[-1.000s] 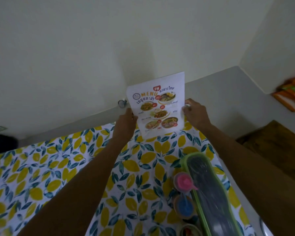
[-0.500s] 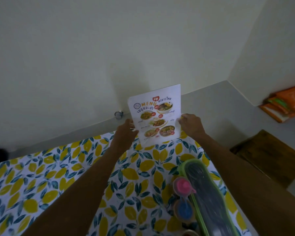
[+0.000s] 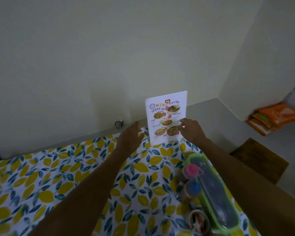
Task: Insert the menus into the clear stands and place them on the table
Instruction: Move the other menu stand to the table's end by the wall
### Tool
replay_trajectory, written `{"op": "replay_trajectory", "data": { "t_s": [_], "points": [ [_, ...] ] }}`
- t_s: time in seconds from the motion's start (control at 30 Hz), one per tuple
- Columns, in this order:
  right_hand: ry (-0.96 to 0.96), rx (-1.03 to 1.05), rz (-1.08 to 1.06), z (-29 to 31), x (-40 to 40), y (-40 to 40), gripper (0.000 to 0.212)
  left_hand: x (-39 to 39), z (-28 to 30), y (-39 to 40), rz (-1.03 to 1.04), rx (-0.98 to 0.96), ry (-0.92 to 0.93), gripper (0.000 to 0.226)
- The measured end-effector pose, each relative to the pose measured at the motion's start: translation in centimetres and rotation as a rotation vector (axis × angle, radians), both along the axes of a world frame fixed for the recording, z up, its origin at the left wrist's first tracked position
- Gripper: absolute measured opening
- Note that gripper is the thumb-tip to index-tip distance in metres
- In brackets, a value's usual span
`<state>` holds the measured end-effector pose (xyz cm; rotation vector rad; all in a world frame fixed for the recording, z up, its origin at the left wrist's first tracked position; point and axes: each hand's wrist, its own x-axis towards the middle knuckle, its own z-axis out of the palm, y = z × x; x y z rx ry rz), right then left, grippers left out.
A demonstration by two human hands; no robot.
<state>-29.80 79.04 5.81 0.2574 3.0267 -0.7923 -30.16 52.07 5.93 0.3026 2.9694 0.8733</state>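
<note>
Two hands are out over the far edge of the table [image 3: 61, 169]. Your left hand [image 3: 130, 135] is open, fingers loosely spread, just left of the menu [image 3: 166, 117] and not touching it. Your right hand [image 3: 191, 129] is also open; its fingertips [image 3: 181, 122] sit at the menu's right edge, contact uncertain. Menu stands upright between your hands, base on the leaf-print cloth, printed face toward you. Clear stand itself cannot be made out. Behind your right forearm, nearer you: a green tray [image 3: 213, 189] with a pink-capped jar [image 3: 192, 170] and a blue-capped jar [image 3: 192, 188] just left of it. Beyond your left hand, at the wall base, a small round fitting [image 3: 119, 123].
</note>
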Motion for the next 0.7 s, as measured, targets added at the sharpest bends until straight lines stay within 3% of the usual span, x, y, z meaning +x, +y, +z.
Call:
{"op": "replay_trajectory", "data": {
  "t_s": [0.27, 0.7],
  "points": [
    [-0.070, 0.355, 0.202, 4.5, 8.2, -11.3, 0.049, 8.5, 1.5, -9.8, -0.058, -0.386, 0.242, 0.065],
    [-0.090, 0.353, 0.563, 1.3, 19.7, -39.1, 0.054, 26.4, -0.9, -34.1, 0.150, -0.377, 0.130, 0.064]
  ]
}}
